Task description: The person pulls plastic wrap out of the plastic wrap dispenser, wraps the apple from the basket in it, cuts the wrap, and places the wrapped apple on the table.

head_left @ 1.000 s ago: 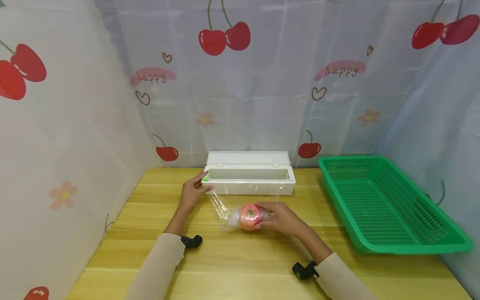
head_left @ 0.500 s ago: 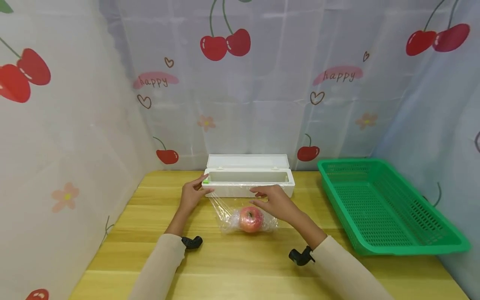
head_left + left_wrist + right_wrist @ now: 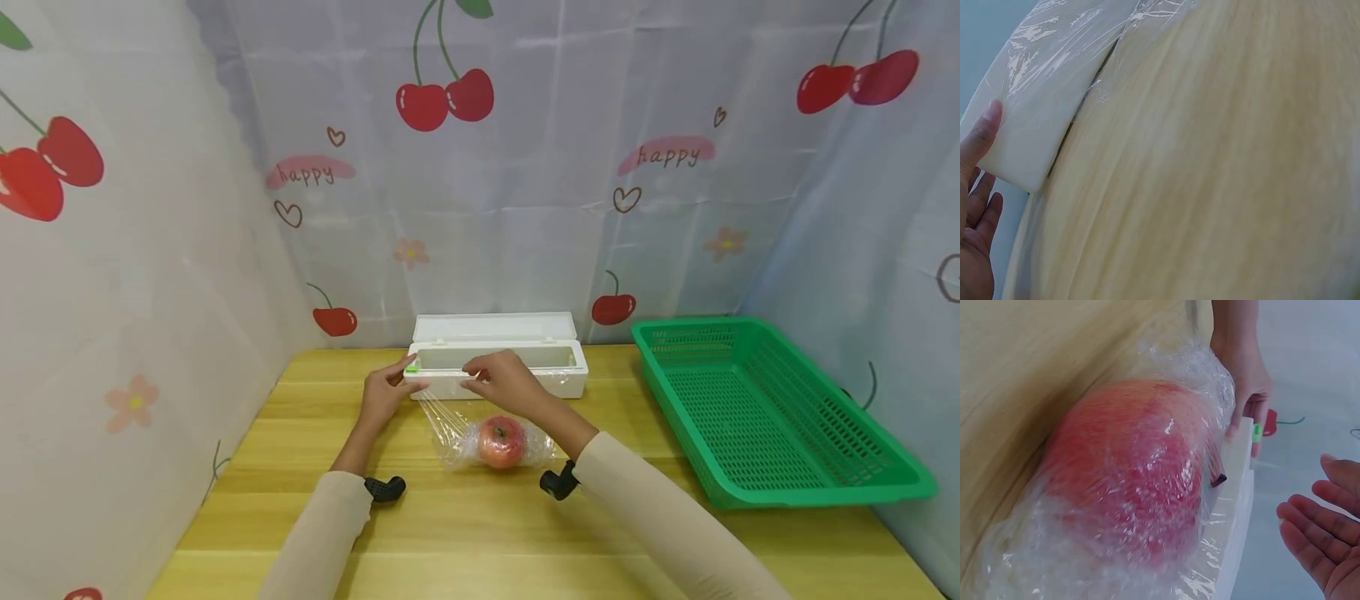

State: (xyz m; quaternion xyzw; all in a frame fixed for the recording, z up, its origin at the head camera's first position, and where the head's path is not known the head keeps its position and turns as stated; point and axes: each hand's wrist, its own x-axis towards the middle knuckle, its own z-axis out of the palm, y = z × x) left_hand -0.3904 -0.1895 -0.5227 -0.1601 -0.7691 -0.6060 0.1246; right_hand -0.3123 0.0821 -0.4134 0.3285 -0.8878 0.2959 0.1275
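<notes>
The apple (image 3: 502, 442) sits on the table (image 3: 465, 542), just in front of the white box (image 3: 573, 386), with film (image 3: 538, 448) bunched at both its sides and a creased stretch running from its left up to the box. The left hand (image 3: 381, 396) grips the box's left end, thumb on the front face, close to the green tab (image 3: 412, 368). The right hand (image 3: 506, 382) is over the front of the box, fingers loosely spread and holding nothing that shows — whether they touch the box or the film, I can't tell.

The apple is probably firm, fairly heavy for its size, easily bruised and apt to roll. The film should be limp, nearly weightless, slick over the skin yet clingy where it doubles. Best take hold round the apple's sides, thumb opposite fingers, since the loose ends could stretch or tear. The box looks stiff and light, so it may slide unless steadied.

Hard to make out: the apple's underside, how many layers wrap it, the film's clear edges, what lies deep in the box. Both wrist views crop their own hand at the frame's edge — and the left one misses the apple altogether
</notes>
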